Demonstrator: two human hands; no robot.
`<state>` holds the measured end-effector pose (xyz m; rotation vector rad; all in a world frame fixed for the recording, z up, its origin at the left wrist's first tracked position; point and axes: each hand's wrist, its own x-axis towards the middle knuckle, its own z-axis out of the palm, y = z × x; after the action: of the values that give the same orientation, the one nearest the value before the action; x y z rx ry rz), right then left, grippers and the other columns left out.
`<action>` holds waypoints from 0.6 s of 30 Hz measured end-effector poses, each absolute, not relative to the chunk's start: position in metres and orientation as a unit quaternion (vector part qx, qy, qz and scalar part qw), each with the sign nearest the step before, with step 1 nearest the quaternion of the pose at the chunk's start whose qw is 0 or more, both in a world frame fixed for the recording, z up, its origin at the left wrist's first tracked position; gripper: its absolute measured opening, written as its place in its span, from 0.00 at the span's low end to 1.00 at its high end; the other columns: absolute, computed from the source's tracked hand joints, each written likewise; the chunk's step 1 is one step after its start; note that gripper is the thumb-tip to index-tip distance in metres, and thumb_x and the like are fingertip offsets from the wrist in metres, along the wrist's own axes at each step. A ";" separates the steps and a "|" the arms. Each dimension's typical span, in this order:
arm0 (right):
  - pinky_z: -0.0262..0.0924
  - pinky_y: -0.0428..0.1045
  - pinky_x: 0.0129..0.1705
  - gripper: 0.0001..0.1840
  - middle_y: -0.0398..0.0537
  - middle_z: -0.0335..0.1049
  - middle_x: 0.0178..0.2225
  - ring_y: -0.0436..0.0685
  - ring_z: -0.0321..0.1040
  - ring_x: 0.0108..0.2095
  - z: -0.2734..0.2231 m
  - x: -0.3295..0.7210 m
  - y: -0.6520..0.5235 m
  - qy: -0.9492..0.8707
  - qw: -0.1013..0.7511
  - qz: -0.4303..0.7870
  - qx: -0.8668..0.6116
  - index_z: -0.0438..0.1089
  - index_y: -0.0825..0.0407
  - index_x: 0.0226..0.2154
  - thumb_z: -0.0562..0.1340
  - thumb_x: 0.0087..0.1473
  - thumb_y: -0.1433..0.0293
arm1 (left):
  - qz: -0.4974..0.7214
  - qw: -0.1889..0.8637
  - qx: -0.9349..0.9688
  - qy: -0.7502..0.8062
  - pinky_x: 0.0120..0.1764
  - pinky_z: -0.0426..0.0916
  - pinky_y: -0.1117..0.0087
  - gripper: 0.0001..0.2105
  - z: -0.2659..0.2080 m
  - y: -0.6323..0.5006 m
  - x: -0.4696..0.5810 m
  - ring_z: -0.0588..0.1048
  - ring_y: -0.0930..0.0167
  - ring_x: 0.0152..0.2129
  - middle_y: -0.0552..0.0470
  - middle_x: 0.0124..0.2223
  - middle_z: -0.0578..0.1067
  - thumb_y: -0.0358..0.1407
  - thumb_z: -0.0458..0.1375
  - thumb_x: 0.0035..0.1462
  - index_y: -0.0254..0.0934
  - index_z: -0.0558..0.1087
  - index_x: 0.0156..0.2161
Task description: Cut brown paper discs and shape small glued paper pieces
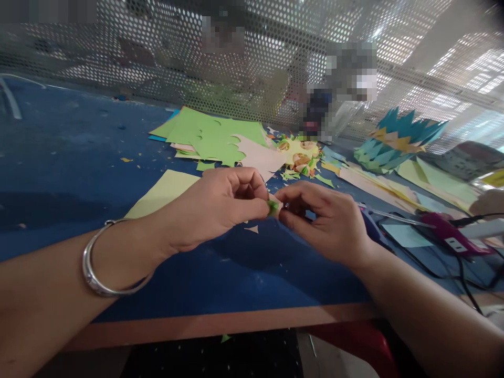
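Observation:
Between my two hands, above the blue table, is a small piece of green and pale pink paper. My left hand, with a silver bangle on its wrist, pinches the green side between thumb and fingers. From the other side my right hand has its thumb and fingertips closed on the pale edge. Whether this is one folded piece or two laid together, I cannot tell. Just below lies a small pale paper scrap. Behind the fingers sits a cut pale pink sheet with a scalloped edge.
Green sheets are stacked at the back, beside a pile of cut paper pieces. A pale yellow sheet lies left. To the right are a spiky paper crown, a purple power strip and cables. Perforated metal borders the table's back.

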<state>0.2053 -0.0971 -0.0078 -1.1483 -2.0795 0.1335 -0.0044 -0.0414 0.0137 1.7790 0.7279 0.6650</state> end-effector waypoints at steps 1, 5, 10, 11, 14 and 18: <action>0.62 0.46 0.30 0.04 0.43 0.75 0.32 0.49 0.68 0.26 -0.008 0.206 -0.097 -0.812 0.370 0.046 -0.450 0.74 0.49 0.40 0.65 0.61 0.71 | 0.279 0.520 0.751 0.297 0.32 0.69 0.69 0.04 0.013 -0.041 -0.005 0.74 0.72 0.29 0.55 0.29 0.74 0.31 0.61 0.55 0.40 0.70 0.31; 0.63 0.46 0.31 0.04 0.44 0.77 0.35 0.50 0.69 0.28 -0.011 0.207 -0.095 -0.818 0.363 0.030 -0.445 0.73 0.50 0.39 0.65 0.60 0.72 | 0.292 0.407 0.812 0.300 0.31 0.68 0.68 0.04 0.008 -0.040 -0.008 0.76 0.71 0.28 0.55 0.32 0.78 0.29 0.60 0.54 0.41 0.73 0.34; 0.62 0.47 0.33 0.01 0.44 0.76 0.33 0.50 0.69 0.29 -0.011 0.205 -0.092 -0.842 0.337 0.010 -0.421 0.72 0.51 0.37 0.64 0.61 0.73 | 0.272 0.313 0.857 0.306 0.31 0.66 0.69 0.04 0.003 -0.043 -0.011 0.76 0.71 0.28 0.56 0.31 0.78 0.29 0.58 0.55 0.41 0.74 0.34; 0.62 0.47 0.33 0.02 0.44 0.76 0.32 0.50 0.69 0.29 -0.011 0.205 -0.092 -0.848 0.326 0.010 -0.417 0.72 0.51 0.36 0.64 0.61 0.74 | 0.261 0.311 0.861 0.306 0.30 0.65 0.69 0.04 0.002 -0.044 -0.011 0.75 0.71 0.28 0.57 0.30 0.77 0.29 0.58 0.55 0.41 0.73 0.34; 0.61 0.47 0.32 0.04 0.44 0.76 0.33 0.50 0.68 0.28 -0.011 0.205 -0.092 -0.858 0.306 0.016 -0.412 0.71 0.50 0.36 0.63 0.60 0.75 | 0.238 0.303 0.869 0.312 0.29 0.63 0.70 0.05 0.003 -0.045 -0.011 0.75 0.71 0.27 0.58 0.29 0.76 0.28 0.57 0.54 0.41 0.72 0.33; 0.62 0.48 0.33 0.04 0.45 0.77 0.35 0.51 0.68 0.29 -0.012 0.204 -0.093 -0.848 0.318 0.030 -0.423 0.70 0.49 0.38 0.62 0.60 0.75 | 0.252 0.288 0.869 0.313 0.29 0.63 0.69 0.05 0.005 -0.046 -0.011 0.75 0.70 0.27 0.57 0.30 0.78 0.29 0.58 0.53 0.42 0.74 0.34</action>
<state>0.2045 -0.0925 -0.0119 -1.1137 -2.2302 0.0783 -0.0105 -0.0457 0.0053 2.3220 0.8348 0.6734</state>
